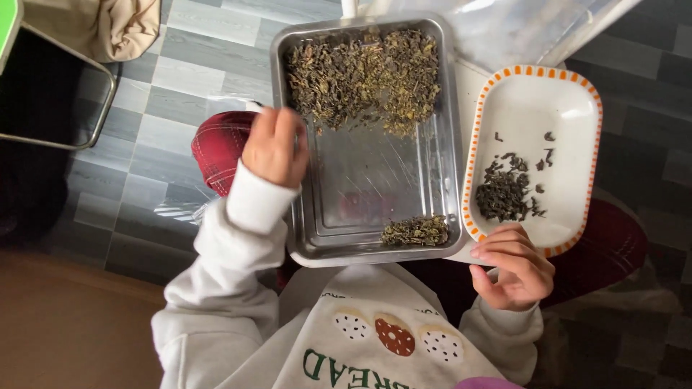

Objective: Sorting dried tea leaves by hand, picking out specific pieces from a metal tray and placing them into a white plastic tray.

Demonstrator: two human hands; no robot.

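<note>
A rectangular steel tray (360, 187) carries a big heap of dried green leaves (364, 75) at its far end, a smaller pile (416, 231) near; beside it, probably touching, an orange-rimmed white dish (569, 108) holds dark leaves (504, 191).
</note>
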